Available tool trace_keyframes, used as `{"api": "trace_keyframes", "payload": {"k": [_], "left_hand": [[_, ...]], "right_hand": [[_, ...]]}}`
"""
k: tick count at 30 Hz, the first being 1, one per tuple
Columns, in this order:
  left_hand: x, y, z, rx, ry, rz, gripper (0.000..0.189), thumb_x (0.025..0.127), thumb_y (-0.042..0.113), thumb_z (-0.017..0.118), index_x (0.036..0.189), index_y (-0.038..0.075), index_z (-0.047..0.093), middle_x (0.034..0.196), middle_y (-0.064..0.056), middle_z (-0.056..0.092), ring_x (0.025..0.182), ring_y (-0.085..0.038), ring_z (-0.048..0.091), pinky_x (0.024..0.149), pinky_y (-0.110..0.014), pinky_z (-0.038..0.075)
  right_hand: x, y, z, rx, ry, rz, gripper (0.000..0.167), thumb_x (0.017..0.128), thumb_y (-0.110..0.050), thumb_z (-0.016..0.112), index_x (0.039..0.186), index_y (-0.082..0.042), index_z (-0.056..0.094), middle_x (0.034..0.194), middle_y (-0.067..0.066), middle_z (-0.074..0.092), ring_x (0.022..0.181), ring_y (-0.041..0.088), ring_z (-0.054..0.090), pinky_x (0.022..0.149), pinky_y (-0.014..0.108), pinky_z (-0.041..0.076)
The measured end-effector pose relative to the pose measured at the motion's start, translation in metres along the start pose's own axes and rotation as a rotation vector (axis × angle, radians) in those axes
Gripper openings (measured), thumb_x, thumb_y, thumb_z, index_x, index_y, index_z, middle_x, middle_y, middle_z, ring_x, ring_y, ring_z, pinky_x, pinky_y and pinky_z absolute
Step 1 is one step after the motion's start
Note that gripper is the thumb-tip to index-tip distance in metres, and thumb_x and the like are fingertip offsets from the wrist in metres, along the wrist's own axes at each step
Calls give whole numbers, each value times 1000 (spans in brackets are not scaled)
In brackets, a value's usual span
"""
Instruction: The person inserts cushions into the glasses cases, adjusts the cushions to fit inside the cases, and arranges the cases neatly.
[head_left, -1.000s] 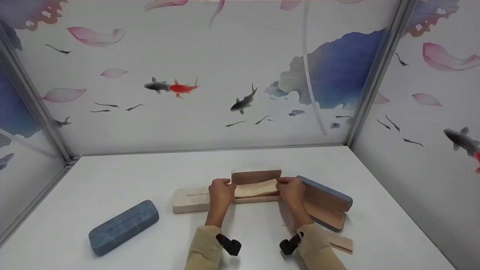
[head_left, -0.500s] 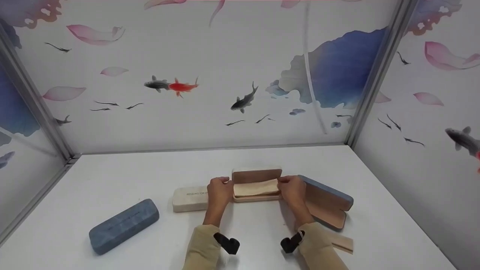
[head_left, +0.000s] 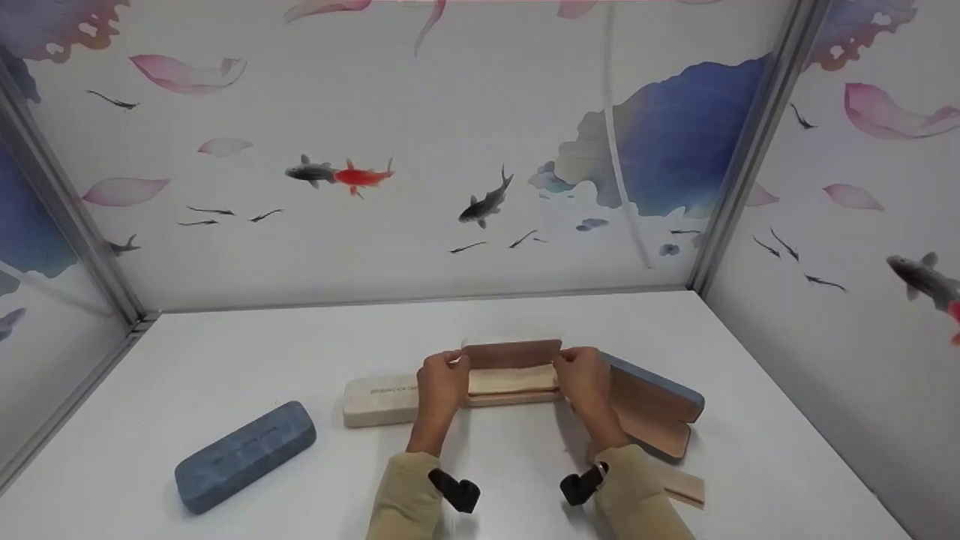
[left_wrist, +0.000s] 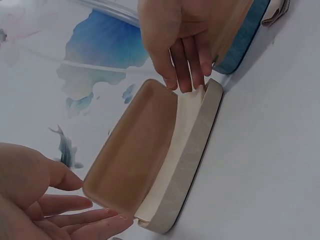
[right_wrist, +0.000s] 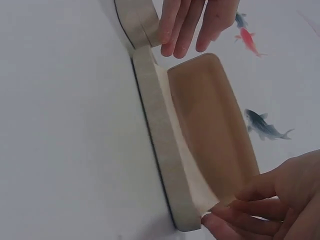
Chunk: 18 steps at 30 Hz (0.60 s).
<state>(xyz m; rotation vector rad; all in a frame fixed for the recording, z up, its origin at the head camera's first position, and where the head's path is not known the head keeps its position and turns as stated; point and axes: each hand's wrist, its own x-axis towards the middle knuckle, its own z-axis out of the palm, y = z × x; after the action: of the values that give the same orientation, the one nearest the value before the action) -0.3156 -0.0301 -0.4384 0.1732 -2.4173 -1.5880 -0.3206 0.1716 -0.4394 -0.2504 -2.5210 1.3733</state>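
Note:
A cream glasses case (head_left: 517, 400) stands open in the middle, its brown-lined lid (head_left: 513, 353) raised at the back. Inside its base lies a folded cream cloth (head_left: 513, 379). My left hand (head_left: 442, 382) is at the case's left end; in the left wrist view its thumb touches the lid corner and its fairly straight fingers lie by the cloth's end. My right hand (head_left: 583, 376) is at the opposite end, with extended fingers touching the cloth's raised corner, as the right wrist view shows.
A closed cream case (head_left: 381, 399) lies left, partly behind my left hand. Further left is a closed blue case (head_left: 246, 456). An open blue case (head_left: 656, 405) sits right of my right hand, and a flat beige piece (head_left: 684, 486) lies nearer. Printed walls enclose the white table.
The cloth has settled lower and flatter into the cream case's base. Both hands have stayed at the case ends, with small finger shifts.

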Motion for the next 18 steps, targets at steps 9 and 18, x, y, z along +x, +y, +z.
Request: {"api": "trace_keyframes", "payload": {"k": [9, 18], "left_hand": [[13, 6, -3, 32, -50, 54, 53, 105, 31, 52, 132, -14, 56, 130, -32, 62, 123, -42, 61, 104, -50, 50], [30, 6, 0, 127, -152, 26, 61, 107, 41, 43, 122, -15, 61, 119, -30, 68, 116, -40, 65, 102, -50, 51]], "right_hand": [[-3, -16, -8, 8, -17, -70, 35, 102, -25, 55, 107, 5, 73, 84, 14, 71, 71, 19, 61, 67, 34, 52], [5, -9, 0, -8, -114, -22, 63, 107, -34, 46, 142, 17, 40, 141, 36, 51, 133, 48, 50, 110, 56, 43]]}}
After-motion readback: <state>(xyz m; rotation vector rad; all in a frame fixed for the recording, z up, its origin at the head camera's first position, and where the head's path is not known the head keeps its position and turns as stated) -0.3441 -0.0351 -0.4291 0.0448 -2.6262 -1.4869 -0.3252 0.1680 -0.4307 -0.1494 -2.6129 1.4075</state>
